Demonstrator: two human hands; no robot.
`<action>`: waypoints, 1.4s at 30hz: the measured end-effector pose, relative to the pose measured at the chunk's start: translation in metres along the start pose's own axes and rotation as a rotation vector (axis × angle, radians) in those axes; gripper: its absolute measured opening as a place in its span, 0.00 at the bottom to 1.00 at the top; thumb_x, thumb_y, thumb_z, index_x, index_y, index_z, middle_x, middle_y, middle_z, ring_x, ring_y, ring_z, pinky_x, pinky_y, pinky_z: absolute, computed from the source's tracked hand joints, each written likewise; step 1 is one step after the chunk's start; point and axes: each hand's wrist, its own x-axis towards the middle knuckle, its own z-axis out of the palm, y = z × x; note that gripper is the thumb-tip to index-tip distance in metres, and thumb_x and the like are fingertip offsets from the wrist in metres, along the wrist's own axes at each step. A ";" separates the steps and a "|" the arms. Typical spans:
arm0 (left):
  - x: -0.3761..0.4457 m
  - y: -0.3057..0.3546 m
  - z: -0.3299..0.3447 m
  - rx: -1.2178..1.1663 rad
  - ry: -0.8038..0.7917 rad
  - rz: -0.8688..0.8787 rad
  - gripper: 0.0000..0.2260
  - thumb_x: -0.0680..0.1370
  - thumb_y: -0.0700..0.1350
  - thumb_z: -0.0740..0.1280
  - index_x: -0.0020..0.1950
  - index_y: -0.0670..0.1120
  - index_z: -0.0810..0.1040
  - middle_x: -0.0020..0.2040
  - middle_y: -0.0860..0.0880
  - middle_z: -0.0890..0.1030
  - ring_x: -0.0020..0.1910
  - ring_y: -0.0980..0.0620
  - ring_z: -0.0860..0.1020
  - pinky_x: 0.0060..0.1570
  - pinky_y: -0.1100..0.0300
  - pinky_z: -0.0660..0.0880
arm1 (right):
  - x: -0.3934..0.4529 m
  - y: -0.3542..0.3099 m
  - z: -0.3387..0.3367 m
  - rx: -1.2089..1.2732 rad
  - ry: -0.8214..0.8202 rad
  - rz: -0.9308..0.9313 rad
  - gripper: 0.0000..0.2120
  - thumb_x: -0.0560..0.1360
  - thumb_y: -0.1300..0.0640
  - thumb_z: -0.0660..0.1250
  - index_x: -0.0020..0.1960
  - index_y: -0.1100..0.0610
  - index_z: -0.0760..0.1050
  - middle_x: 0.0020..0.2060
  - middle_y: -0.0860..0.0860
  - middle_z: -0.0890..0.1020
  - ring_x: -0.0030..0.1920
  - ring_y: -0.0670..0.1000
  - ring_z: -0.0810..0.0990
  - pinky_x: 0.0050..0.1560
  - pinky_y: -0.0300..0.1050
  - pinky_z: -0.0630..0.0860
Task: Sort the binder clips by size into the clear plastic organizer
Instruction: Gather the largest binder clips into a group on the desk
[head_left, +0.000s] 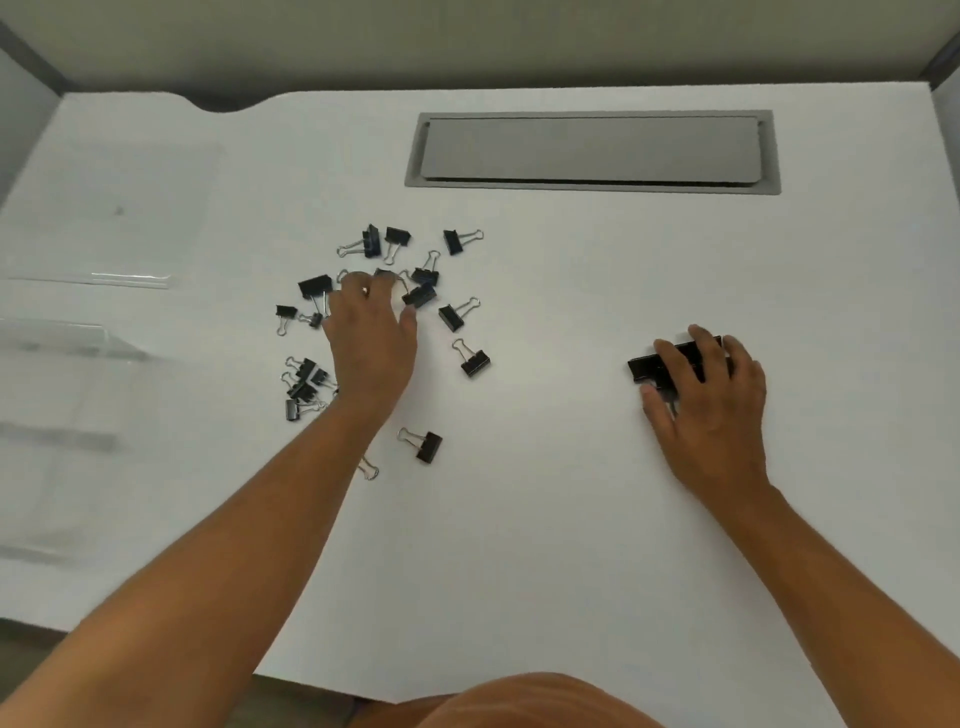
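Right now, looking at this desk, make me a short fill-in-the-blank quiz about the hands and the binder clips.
1. The left hand reaches into the scattered pile of ____ binder clips.
2. The right hand rests on the largest clips, apart from the pile, on the ____ side of the white desk.
3. The clear plastic organizer sits at the desk's ____ edge.

Missing words: black; right; left
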 end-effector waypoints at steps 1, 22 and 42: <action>0.009 -0.005 0.001 0.008 -0.013 -0.007 0.21 0.84 0.50 0.66 0.75 0.45 0.72 0.69 0.41 0.72 0.65 0.39 0.73 0.63 0.43 0.74 | 0.009 0.002 0.001 0.000 0.002 0.016 0.24 0.82 0.44 0.59 0.74 0.53 0.73 0.76 0.57 0.68 0.74 0.66 0.66 0.72 0.68 0.63; -0.091 0.124 -0.004 -0.469 0.000 0.527 0.15 0.82 0.43 0.71 0.68 0.43 0.78 0.58 0.46 0.81 0.52 0.45 0.77 0.57 0.54 0.75 | 0.010 0.014 -0.021 1.043 0.413 0.517 0.31 0.77 0.51 0.53 0.77 0.63 0.67 0.74 0.53 0.73 0.77 0.51 0.68 0.78 0.60 0.61; -0.122 0.146 0.077 -0.154 -0.242 0.554 0.35 0.86 0.63 0.54 0.84 0.39 0.56 0.85 0.40 0.57 0.85 0.43 0.53 0.83 0.41 0.52 | 0.029 0.010 0.003 0.077 -0.076 -0.016 0.27 0.81 0.38 0.59 0.79 0.43 0.65 0.83 0.53 0.58 0.84 0.64 0.49 0.78 0.75 0.52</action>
